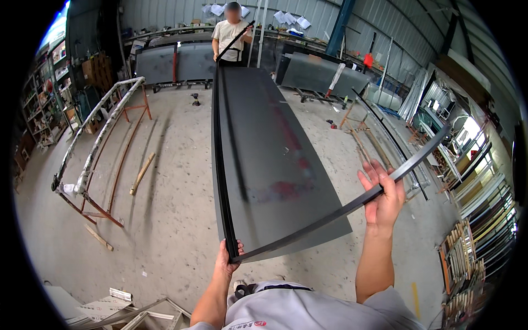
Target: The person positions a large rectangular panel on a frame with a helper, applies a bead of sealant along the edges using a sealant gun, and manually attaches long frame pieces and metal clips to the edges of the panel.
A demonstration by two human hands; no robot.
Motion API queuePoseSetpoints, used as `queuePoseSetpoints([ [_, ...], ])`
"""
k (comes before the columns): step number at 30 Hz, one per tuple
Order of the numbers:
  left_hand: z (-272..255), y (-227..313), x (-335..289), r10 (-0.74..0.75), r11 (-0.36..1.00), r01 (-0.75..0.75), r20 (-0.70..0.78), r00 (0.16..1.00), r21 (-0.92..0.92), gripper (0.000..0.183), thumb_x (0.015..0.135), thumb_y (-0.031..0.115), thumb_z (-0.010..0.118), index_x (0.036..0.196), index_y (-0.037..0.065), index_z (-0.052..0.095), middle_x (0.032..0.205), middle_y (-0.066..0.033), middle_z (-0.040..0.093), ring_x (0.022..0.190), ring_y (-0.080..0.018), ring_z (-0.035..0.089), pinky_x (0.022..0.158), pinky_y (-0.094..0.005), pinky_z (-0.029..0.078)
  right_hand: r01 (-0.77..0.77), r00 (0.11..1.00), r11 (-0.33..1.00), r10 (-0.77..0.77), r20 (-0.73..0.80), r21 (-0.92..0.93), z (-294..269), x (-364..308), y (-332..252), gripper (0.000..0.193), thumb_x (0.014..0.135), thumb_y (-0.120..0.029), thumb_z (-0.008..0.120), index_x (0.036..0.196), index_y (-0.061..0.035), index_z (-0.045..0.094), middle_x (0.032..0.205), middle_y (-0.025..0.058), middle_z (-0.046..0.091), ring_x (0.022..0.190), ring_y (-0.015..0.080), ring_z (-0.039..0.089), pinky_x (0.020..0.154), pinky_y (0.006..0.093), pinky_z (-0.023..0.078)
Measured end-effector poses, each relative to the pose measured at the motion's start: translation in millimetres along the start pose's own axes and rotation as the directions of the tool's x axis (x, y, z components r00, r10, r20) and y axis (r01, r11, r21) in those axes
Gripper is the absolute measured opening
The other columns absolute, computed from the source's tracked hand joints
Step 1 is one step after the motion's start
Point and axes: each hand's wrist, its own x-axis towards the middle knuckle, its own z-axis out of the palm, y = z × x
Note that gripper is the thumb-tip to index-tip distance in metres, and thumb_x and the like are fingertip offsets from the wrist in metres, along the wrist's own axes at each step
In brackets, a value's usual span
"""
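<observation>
A long black metal frame bar (221,181) runs away from me along the left edge of a large dark grey panel (264,143). My left hand (224,257) grips its near end, where it meets a black crossbar (313,228). From that corner the crossbar slants up to the right, past the panel's near edge. My right hand (386,201) is raised and wrapped round it, fingers partly spread. At the far end a co-worker (231,33) holds another black bar (235,40), also slanting up to the right. Whatever supports the panel is hidden beneath it.
A metal trestle with wrapped rails (98,121) stands left, near a wood strip (142,174) on the floor. Another rack (379,132) carries long bars at right. Power tools (195,99) lie on the floor. Profile lengths (478,198) are stacked far right, frame pieces (148,316) lower left.
</observation>
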Motion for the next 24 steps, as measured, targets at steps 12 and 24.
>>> queuePoseSetpoints([
  [12,-25,84,-17,0.332,0.903,-0.266,-0.154,0.931,0.338,0.033,0.099,0.032,0.053,0.098,-0.001,0.054,0.077,-0.0143,0.059,0.059,-0.0236,0.057,0.054,-0.0357,0.051,-0.687,0.625,0.719,0.659,-0.419,0.107,-232,13,168,0.02,0.087,-0.021,0.064,0.097,-0.0055,0.056,0.09,0.0094,0.061,0.077,0.0259,0.06,0.079,0.0453,0.052],
  [24,-26,122,5,0.539,0.677,-0.288,-0.19,0.82,0.677,0.03,0.094,0.028,0.058,0.089,-0.002,0.058,0.073,-0.0152,0.061,0.053,-0.0266,0.06,0.049,-0.0386,0.053,-0.855,0.288,0.423,0.868,-0.404,0.299,-293,-7,290,0.023,0.087,-0.021,0.058,0.096,-0.001,0.052,0.1,0.0141,0.058,0.097,0.0316,0.056,0.103,0.0546,0.039],
])
